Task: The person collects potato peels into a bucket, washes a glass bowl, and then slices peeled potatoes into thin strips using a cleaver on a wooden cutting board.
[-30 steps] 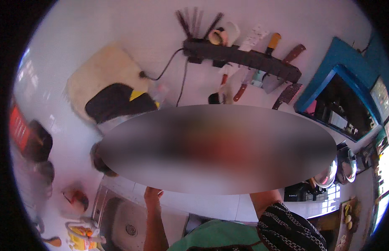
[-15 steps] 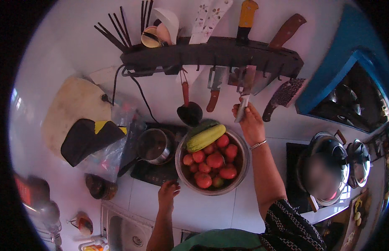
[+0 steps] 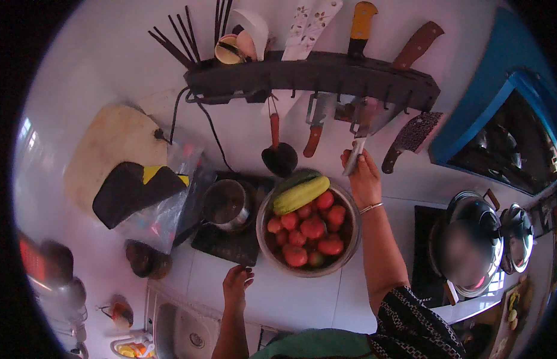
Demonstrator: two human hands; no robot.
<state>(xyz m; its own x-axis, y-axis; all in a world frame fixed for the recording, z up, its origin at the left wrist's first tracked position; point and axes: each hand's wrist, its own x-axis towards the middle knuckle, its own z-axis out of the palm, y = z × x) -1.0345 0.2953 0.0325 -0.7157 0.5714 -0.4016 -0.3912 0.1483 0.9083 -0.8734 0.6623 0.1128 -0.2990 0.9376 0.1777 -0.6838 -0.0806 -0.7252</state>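
My right hand [image 3: 365, 179] is raised to the wall rack, its fingers closed round the pale grey handle of a flat-bladed kitchen tool [image 3: 354, 157]. The blade points up among the hooks under the rack; its exact kind is hard to make out. Low on the left, my left hand [image 3: 235, 286] hovers by the front edge of the black cooktop [image 3: 224, 246], its fingers loosely bent and nothing visible in them. Between my arms stands a metal bowl [image 3: 308, 274] of red tomatoes [image 3: 312, 228], with a yellow-green cucumber [image 3: 301, 195] and a darker green vegetable [image 3: 297, 178] along its far side.
The dark rack [image 3: 344, 78] carries knives, chopsticks and a hanging ladle [image 3: 279, 158]. A cleaver [image 3: 413, 140] hangs right of my hand. A saucepan [image 3: 225, 203] sits on the cooktop. Lidded pots [image 3: 470, 239] stand right, a sink [image 3: 182, 329] lower left, a cutting board [image 3: 111, 143] farther left.
The whole view has shifted slightly to the right. My right hand keeps its hold on the grey-handled tool at the rack, and my left hand stays near the cooktop.
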